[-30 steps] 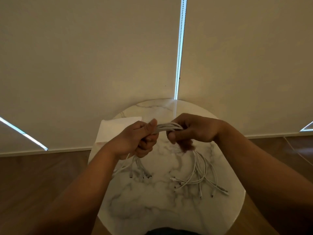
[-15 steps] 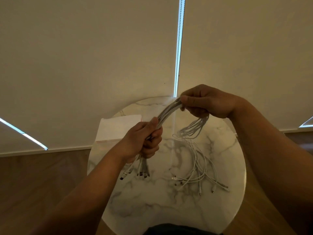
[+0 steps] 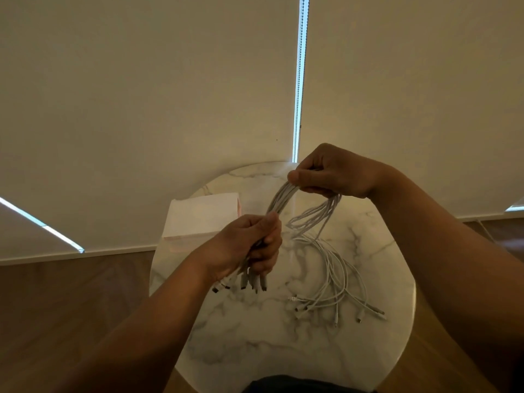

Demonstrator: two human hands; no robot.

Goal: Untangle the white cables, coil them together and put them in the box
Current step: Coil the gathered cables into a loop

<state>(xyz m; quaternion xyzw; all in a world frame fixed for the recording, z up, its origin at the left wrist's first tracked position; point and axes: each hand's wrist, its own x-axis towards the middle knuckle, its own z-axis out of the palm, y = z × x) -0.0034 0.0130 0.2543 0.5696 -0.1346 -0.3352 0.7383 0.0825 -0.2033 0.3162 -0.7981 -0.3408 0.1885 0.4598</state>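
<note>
Hands, left (image 3: 249, 245) and right (image 3: 331, 173), each grip closed around white cables (image 3: 280, 198).

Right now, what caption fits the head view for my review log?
Both hands, left hand and right hand, hold white cables taut above marble table.

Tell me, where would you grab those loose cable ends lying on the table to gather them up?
Probably just above the plugs, where the loose cable ends still run close together before fanning out on the marble table. Come from above, pinching across the strands. Both the left hand and right hand already hold the white cables, so one must let go first.
</note>
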